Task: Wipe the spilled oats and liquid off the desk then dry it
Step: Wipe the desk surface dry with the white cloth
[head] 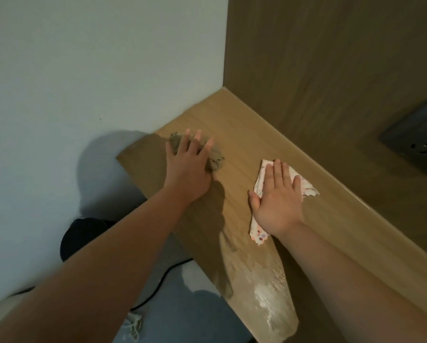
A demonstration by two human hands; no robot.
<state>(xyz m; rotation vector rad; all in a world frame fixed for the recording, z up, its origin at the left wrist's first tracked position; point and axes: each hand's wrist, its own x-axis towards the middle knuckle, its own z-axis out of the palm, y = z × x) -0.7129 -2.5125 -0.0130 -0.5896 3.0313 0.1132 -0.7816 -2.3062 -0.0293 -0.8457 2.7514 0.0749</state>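
Observation:
On the narrow wooden desk [242, 134], my left hand [187, 164] lies flat with straight fingers on a crumpled grey-brown cloth [216, 159] near the far left end. My right hand [276, 196] presses flat on a white cloth with coloured dots [258, 235] in the middle of the desk. A shiny wet streak [267, 293] covers the near end of the desk, by my right forearm. No oats are visible.
A white wall stands to the left and a wooden panel with a dark power socket [417, 142] to the right. Below the desk's left edge are a dark round object [84, 233], a black cable [158, 283] and pale floor.

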